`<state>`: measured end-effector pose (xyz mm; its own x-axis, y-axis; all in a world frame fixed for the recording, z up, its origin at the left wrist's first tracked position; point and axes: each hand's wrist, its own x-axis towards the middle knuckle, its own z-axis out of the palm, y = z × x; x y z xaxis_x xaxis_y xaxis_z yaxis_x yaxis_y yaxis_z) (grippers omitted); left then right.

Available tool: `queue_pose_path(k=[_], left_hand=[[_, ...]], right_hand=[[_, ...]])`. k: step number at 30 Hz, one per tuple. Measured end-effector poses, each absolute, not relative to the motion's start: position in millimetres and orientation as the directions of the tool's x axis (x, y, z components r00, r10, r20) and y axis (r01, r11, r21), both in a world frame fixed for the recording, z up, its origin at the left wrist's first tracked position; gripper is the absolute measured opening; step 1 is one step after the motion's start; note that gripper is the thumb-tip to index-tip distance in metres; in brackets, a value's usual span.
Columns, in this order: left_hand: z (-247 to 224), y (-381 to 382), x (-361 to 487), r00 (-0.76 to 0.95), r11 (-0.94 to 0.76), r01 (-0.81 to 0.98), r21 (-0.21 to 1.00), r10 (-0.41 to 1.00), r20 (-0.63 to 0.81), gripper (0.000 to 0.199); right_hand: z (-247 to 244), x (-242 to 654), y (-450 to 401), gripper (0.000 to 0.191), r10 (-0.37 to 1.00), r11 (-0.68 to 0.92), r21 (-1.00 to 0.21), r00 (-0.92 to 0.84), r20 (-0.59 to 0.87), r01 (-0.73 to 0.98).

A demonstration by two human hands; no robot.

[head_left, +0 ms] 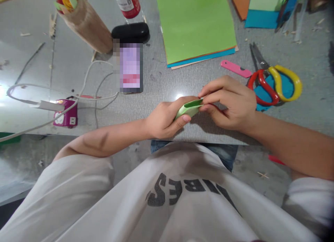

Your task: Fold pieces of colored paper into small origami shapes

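A folded piece of light green paper (188, 110) is held just above the table's near edge, its darker green inner side showing through a narrow gap. My left hand (167, 118) wraps round it from the left, thumb on the near face and fingers behind. At the paper's right end, my right hand (228, 102) pinches the edge between thumb and fingertips. Right of that hand lie scissors (278, 83) with one red and one yellow handle, resting partly over a blue paper piece (287, 87). A pink folding cutter (236, 68) lies beside the scissors.
A stack of coloured paper (198, 29), green on top, lies ahead. At left are a phone (131, 68), a black case (130, 32), a wooden holder (86, 24), a red-labelled bottle (127, 3) and a purple plug block (65, 112) with white cables. More paper sheets (262, 18) sit far right.
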<state>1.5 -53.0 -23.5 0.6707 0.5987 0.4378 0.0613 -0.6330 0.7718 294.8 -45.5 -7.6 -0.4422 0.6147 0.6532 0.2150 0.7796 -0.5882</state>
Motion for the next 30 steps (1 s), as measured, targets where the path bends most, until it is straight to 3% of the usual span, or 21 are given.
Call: queue_pose_path(k=[5,11,16,22,30], left_hand=[[-20.0,-54.8,2.3,0.644,-0.634,0.020,0.773,0.600,0.475,0.067],[-20.4,-55.6,-1.0,0.673,-0.587,0.055,0.808,0.619,0.404,0.068],[-23.7,-52.9,-0.7,0.682,-0.565,0.037,0.824,0.617,0.392,0.072],[-23.5,-50.8,-0.7,0.691,-0.623,-0.022,0.782,0.555,0.463,0.066],[-19.7,-49.6,3.3,0.654,-0.688,-0.054,0.724,0.523,0.546,0.062]], right_hand=[[-12.6,297.6,-45.0,0.026,0.634,0.762,-0.610,-0.439,0.637,0.217],[-11.8,297.5,-43.8,0.030,0.653,0.750,-0.604,-0.453,0.607,0.271],[3.2,295.4,-46.3,0.019,0.641,0.757,-0.600,-0.476,0.602,0.259],[8.5,294.5,-48.0,0.021,0.661,0.734,-0.633,-0.473,0.583,0.246],[5.6,293.3,-46.4,0.019,0.587,0.808,-0.518,-0.455,0.670,0.281]])
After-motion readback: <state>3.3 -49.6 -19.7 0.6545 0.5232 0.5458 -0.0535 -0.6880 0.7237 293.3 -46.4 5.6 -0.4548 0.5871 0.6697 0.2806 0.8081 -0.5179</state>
